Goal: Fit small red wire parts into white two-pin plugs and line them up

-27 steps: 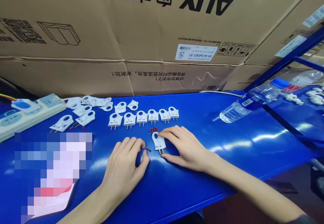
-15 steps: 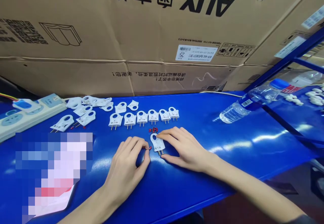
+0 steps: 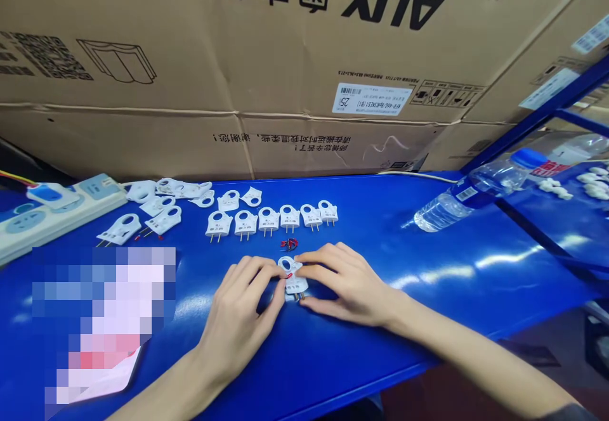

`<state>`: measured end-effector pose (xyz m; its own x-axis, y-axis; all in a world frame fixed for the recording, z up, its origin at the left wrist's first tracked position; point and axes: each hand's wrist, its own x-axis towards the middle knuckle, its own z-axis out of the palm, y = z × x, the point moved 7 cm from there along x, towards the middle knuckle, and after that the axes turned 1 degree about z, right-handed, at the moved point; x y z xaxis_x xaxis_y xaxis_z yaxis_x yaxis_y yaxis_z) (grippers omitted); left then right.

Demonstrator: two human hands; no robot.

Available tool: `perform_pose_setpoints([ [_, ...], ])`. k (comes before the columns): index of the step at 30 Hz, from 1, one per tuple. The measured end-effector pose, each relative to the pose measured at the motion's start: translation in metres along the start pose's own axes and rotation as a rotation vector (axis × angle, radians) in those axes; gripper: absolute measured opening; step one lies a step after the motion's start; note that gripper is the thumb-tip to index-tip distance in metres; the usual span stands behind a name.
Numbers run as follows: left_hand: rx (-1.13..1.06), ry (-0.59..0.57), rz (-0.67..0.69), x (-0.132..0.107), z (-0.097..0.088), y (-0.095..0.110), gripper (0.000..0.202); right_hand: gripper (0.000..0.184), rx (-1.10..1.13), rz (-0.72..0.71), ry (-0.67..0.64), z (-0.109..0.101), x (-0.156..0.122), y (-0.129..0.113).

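Observation:
Between my hands lies a white two-pin plug (image 3: 295,284) with a ring-shaped top, its pins pointing toward me. My right hand (image 3: 349,281) grips it from the right, fingers at the ring and thumb near the pins. Pinched between the thumb and forefinger of my left hand (image 3: 250,300) is a small red part (image 3: 288,276), held over the plug's face; its exact kind is too small to make out. A little pile of red and black parts (image 3: 290,244) sits just beyond. Behind that stands a row of similar plugs (image 3: 245,223).
More white plug pieces (image 3: 178,189) lie heaped at the back left, beside a power strip (image 3: 52,212). A phone-like device (image 3: 109,383), mostly blurred out, is at left. A water bottle (image 3: 442,210) leans at right. A large cardboard box (image 3: 285,91) walls the back.
My left hand has moved right, bringing the small red part from beside the plug to over its face. The plug has shifted slightly toward me in my right hand.

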<state>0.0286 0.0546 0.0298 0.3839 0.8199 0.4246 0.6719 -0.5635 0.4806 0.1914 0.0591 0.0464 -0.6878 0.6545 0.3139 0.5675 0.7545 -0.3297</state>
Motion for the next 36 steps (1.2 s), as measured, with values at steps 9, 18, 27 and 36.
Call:
perform_pose_setpoints([
  [9,0.040,-0.010,0.017,0.0006,0.0005,0.0015,0.011,0.027,-0.066,-0.054,0.068,-0.0017,-0.0001,-0.0022],
  [18,0.035,0.003,0.039,-0.0011,0.0007,0.0036,0.012,0.024,-0.115,-0.136,0.119,-0.0008,-0.0026,-0.0049],
  [27,0.049,0.038,0.030,-0.0001,-0.0020,0.0031,0.010,0.023,-0.105,-0.111,0.110,-0.0004,-0.0013,-0.0037],
  [36,0.022,0.038,0.064,-0.0015,0.0003,0.0046,0.010,0.023,-0.140,-0.158,0.150,-0.0036,-0.0021,-0.0084],
])
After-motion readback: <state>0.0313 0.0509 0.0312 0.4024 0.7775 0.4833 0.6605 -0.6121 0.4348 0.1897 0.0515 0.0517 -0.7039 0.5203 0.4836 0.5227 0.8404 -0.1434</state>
